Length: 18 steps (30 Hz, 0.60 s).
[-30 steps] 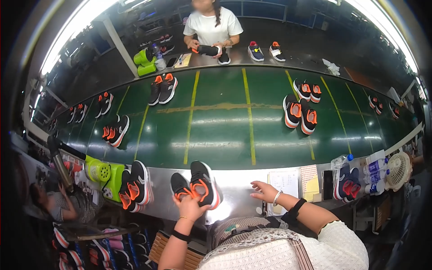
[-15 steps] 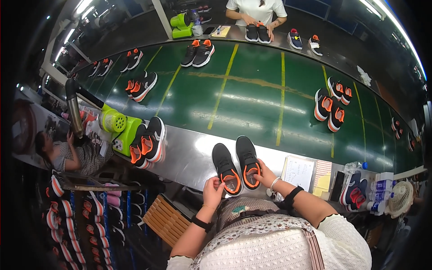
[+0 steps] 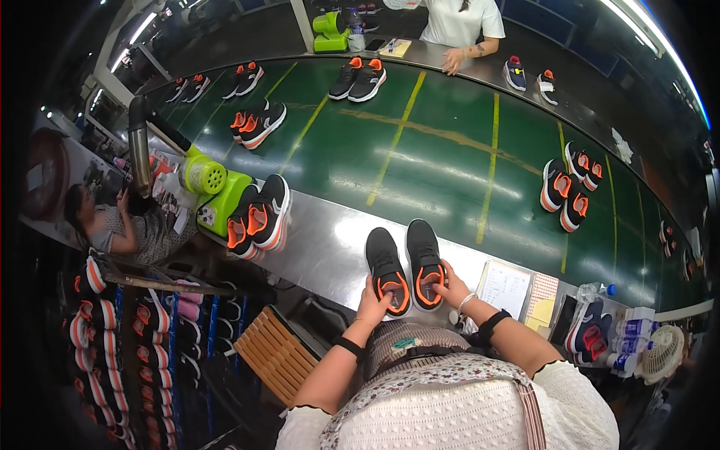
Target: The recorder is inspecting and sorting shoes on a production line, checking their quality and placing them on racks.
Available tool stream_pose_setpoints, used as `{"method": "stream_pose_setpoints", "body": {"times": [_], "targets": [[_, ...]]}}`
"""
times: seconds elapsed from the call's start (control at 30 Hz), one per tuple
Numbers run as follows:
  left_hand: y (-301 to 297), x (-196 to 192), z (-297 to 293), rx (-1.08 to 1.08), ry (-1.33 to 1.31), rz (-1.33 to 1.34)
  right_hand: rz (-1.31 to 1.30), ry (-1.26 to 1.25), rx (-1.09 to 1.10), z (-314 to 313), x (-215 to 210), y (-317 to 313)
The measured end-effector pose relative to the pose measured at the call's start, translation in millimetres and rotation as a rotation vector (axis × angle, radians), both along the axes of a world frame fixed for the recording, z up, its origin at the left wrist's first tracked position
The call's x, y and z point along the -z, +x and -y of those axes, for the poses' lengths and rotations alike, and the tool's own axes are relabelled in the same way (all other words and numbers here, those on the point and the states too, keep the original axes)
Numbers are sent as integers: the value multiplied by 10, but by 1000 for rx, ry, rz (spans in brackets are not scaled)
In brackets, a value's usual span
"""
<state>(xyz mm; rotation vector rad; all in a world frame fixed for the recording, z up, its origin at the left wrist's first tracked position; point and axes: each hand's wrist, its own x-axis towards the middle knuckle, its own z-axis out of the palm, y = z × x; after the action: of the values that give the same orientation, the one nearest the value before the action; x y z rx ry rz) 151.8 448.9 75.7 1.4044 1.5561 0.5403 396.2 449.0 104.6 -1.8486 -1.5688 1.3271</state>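
A pair of black sneakers with orange heels stands on the steel counter [image 3: 322, 251] in front of me, toes pointing away. My left hand [image 3: 371, 301] grips the heel of the left sneaker [image 3: 387, 268]. My right hand [image 3: 452, 286] holds the heel of the right sneaker [image 3: 424, 259]. Both shoes rest flat on the counter, side by side and touching.
Another black-and-orange pair [image 3: 259, 217] stands to the left beside a green machine [image 3: 214, 187]. More pairs ride the green conveyor belt [image 3: 450, 142]. A person in white [image 3: 461, 26] stands across it. Another person [image 3: 124, 225] sits at left. Papers [image 3: 506, 285], bottles and a small fan [image 3: 664, 352] lie at right.
My view has swung left and down. The pair I hold has come closer to me, and both hands have settled on the heels.
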Motion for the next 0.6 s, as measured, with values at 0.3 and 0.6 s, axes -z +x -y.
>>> {"method": "stream_pose_setpoints", "body": {"times": [0.3,0.6], "targets": [[-143,-6,-80,91,71,19,-45,3,19,-20,-47,22],[-613,-926,-285,53,-123,583,-1063,-204,345,-33,-1387,-480]]}}
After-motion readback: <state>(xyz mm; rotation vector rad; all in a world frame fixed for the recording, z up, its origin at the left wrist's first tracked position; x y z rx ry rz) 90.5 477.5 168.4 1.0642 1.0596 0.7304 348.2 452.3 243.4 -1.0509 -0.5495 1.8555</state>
